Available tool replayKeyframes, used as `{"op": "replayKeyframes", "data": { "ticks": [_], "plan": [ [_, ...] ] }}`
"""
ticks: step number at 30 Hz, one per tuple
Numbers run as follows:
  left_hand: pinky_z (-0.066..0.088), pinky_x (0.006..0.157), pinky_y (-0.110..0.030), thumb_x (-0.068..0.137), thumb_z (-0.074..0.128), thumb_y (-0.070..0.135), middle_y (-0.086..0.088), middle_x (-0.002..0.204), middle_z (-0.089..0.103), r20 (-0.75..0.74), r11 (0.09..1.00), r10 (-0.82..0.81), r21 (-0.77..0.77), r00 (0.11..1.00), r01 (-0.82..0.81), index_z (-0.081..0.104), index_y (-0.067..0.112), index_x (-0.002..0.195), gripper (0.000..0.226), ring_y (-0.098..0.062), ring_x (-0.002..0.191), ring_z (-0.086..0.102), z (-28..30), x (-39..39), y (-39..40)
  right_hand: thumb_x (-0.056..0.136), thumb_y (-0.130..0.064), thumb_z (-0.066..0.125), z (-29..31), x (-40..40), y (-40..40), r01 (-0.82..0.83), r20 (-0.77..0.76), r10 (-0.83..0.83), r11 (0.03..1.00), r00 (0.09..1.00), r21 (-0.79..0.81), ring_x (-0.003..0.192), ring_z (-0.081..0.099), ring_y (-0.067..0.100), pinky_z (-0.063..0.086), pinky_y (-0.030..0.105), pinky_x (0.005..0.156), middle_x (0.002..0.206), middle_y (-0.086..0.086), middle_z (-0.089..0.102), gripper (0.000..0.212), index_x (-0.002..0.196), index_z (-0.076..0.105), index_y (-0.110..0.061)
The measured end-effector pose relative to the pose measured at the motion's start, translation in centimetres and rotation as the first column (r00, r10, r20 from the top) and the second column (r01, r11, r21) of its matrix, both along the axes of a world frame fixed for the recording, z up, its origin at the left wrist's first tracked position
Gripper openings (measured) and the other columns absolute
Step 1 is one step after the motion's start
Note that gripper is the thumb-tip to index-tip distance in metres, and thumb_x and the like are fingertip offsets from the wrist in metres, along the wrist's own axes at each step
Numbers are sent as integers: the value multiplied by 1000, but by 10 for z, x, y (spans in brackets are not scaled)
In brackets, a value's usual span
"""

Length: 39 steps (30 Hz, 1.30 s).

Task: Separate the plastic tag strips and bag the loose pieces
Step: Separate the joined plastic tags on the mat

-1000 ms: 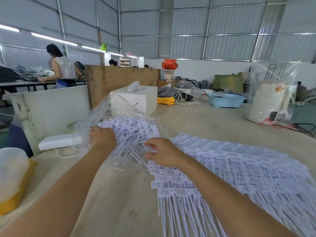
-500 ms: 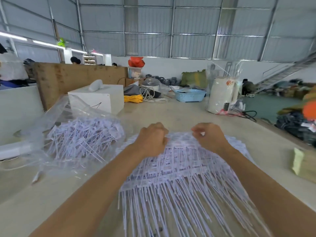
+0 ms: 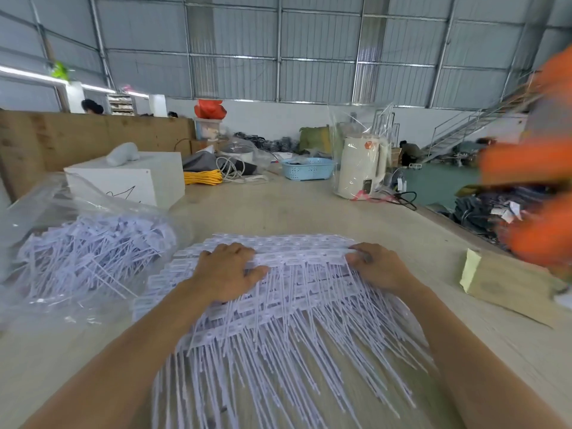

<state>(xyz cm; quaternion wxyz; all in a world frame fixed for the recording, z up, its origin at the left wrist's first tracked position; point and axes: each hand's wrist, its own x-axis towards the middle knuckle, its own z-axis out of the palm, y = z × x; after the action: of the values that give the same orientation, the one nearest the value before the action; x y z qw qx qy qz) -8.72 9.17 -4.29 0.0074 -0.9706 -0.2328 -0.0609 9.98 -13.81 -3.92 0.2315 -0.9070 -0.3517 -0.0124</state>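
A thick stack of white plastic tag strips (image 3: 278,308) lies on the table in front of me, with the long tails pointing toward me. My left hand (image 3: 227,272) sits on the stack's far left part, fingers curled over a top strip and thumb spread beneath it. My right hand (image 3: 379,269) pinches the same strip at its right end. To the left lies a clear plastic bag (image 3: 46,199) with a heap of loose tags (image 3: 89,252) inside, its mouth facing the stack.
A white box (image 3: 130,179) stands behind the bag. A tan paper-wrapped block (image 3: 510,284) lies at the right table edge. Farther back are a blue basket (image 3: 308,168), a white kettle in plastic (image 3: 360,168) and yellow cord (image 3: 202,177). A blurred orange shape (image 3: 538,168) fills the right.
Both hands left the bag and came onto the strip stack. In the last half second they spread apart along a top strip, and my view turned right.
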Motion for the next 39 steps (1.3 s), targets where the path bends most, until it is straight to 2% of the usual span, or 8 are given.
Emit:
{"op": "replayKeyframes", "data": {
  "ticks": [6, 10, 16, 20, 24, 29, 34, 39],
  "plan": [
    [33, 106, -47, 86, 41, 69, 4, 143, 41, 2, 998, -1, -63, 1000, 1, 42, 32, 138, 64, -22, 132, 37, 14, -12, 3, 89, -46, 57, 0, 0, -6, -17, -128, 32, 992, 991, 122, 120, 50, 20, 36, 27, 95, 133, 1, 54, 46, 127, 55, -21],
    [40, 98, -42, 83, 57, 60, 0, 119, 53, 147, 995, -43, -80, 988, 55, 58, 20, 116, 52, -21, 111, 52, 27, -8, -5, 81, -39, 70, 3, 3, -11, 8, -175, 33, 974, 984, 228, 106, 52, 15, 36, 24, 84, 119, 1, 59, 37, 112, 62, -19],
    [35, 61, -29, 78, 68, 47, 4, 74, 55, 398, 989, -147, 56, 906, 136, 51, 23, 79, 30, -22, 76, 55, 64, -12, -17, 68, -23, 83, 16, 2, -19, -5, -85, 48, 895, 995, 445, 81, 55, 15, 38, 26, 70, 79, -5, 61, 24, 81, 64, -17],
    [30, 57, -26, 75, 67, 52, 6, 79, 59, 359, 963, -178, 254, 916, 87, 50, 29, 77, 29, -18, 76, 52, 88, -16, -18, 65, -21, 85, 19, 0, -23, -12, -167, 130, 823, 977, 569, 67, 53, 11, 42, 27, 62, 72, -5, 60, 25, 79, 65, -14],
    [36, 62, -27, 78, 66, 48, 8, 83, 54, 33, 999, -33, 38, 999, 32, 48, 28, 72, 27, -16, 81, 50, 90, -20, -11, 71, -12, 80, 16, -1, -23, -21, -296, 228, 823, 928, 568, 78, 57, 17, 50, 35, 73, 81, 1, 62, 18, 84, 68, -10],
    [35, 62, -24, 83, 66, 48, -5, 102, 57, -337, 977, 6, -200, 941, -78, 56, 13, 95, 39, -18, 87, 50, 82, -13, -17, 75, 18, 64, 15, -2, -21, -41, -387, 354, 780, 852, 625, 65, 65, 10, 54, 18, 59, 86, 8, 65, 27, 80, 67, -8],
    [33, 89, -35, 82, 60, 14, -1, 126, 51, -149, 989, -145, -54, 978, 139, 51, 24, 123, 44, -21, 116, 47, 75, 25, -54, 76, 17, 63, 10, 3, -21, 53, -380, 234, 790, 895, 611, 74, 63, 27, 59, 37, 72, 97, 19, 62, 26, 83, 66, -7],
    [30, 100, -41, 87, 50, 18, 1, 131, 52, 147, 949, -245, -167, 958, 268, 54, 24, 127, 40, -23, 122, 45, 64, 72, -97, 77, 21, 59, 10, 1, -20, 55, -440, 318, 756, 840, 652, 65, 63, 21, 56, 22, 57, 86, 18, 63, 24, 81, 66, -1]
  ]
}}
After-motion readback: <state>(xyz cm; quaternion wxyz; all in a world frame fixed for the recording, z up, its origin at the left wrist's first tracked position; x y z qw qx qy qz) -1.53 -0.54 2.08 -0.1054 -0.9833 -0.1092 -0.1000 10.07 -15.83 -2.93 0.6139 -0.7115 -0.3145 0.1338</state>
